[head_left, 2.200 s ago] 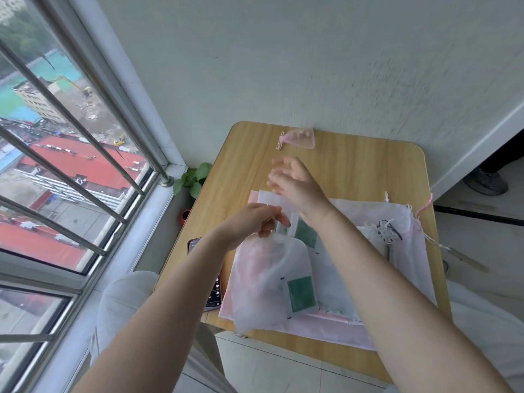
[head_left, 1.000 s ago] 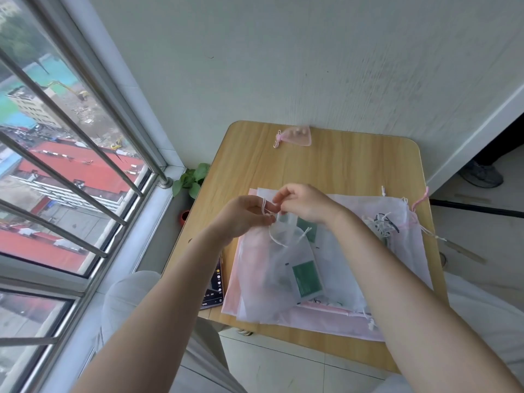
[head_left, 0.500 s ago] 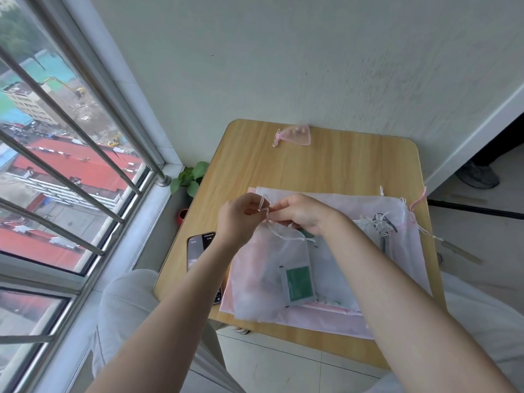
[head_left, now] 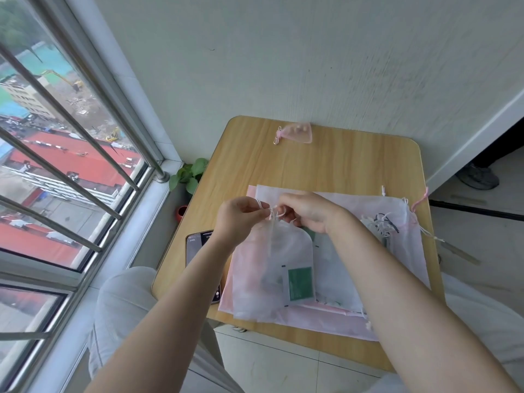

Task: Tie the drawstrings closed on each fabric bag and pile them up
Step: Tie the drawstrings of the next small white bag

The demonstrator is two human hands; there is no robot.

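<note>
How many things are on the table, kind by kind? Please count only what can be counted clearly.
Small pink pouch: 1
White bag being tied: 1
Phone: 1
Flat bags in the stack: several, overlapping, count unclear
Total clearly countable: 3

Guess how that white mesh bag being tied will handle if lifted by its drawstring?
Likely floppy: the white mesh bag drapes slack below its cinched neck. Probably light, being sheer with only a flat green-labelled packet inside. Both hands pinch the drawstring; it may swing.
</note>
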